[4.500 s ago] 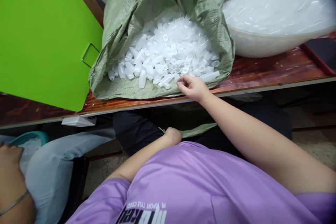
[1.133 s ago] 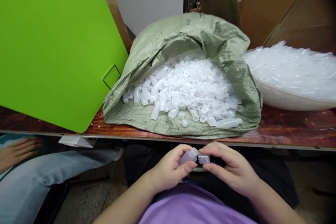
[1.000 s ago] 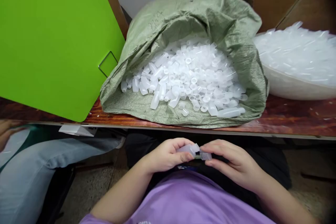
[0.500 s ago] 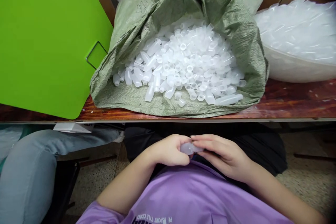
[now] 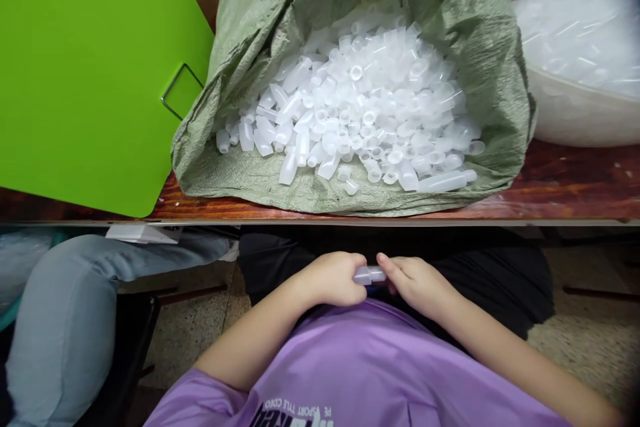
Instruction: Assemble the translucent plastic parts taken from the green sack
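Observation:
In front of the purple shirt, a small translucent white plastic tube piece [image 5: 369, 275] lies crosswise between my two hands. My left hand [image 5: 337, 278] is closed around its left end, knuckles outward. At the other end, my right hand [image 5: 417, 283] grips with the thumb stretched along the top and the fingers curled mostly out of sight. Beyond the hands, a green woven sack [image 5: 240, 183] lies on its side on the table, its mouth toward me. A heap of similar plastic tube pieces [image 5: 350, 113] spills inside the mouth, some flared and flat-ended, some round.
The reddish-brown wooden table [image 5: 565, 180] ends just ahead of my hands. A bright green panel [image 5: 95, 73] with a wire handle [image 5: 175, 90] stands left. A pale container [image 5: 575, 107] piled with clear plastic pieces is at right. Another person's jeans-clad leg [image 5: 65, 320] shows at lower left.
The right hand has turned: its fingers, which lay extended over the piece, are now curled under with the thumb on top. More of the tube piece shows. The view has shifted slightly.

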Tool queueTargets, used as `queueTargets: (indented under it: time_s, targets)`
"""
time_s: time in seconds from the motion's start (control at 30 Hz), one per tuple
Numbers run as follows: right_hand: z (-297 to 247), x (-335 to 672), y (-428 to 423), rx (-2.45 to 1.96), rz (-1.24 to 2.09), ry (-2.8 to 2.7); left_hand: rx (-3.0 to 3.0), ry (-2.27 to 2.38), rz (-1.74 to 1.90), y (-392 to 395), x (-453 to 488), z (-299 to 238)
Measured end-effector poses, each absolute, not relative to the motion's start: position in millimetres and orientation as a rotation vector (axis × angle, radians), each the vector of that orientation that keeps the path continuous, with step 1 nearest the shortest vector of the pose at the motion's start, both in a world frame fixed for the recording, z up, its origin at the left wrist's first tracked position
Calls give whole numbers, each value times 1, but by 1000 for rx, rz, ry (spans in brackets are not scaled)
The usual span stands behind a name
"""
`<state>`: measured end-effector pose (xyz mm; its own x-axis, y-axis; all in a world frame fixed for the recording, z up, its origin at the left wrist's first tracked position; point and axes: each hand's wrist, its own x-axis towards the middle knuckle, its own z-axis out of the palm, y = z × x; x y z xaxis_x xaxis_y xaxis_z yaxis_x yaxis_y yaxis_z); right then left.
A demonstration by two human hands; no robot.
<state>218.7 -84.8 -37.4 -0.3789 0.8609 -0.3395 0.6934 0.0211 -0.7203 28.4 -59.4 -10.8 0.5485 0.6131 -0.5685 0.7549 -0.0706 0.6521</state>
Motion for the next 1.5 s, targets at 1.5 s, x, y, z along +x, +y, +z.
queueTargets:
  time_s: [1.5]
  targets:
    - [8, 205, -45, -1266, 289, -2220, 2116, 1204, -368, -39, 26, -5]
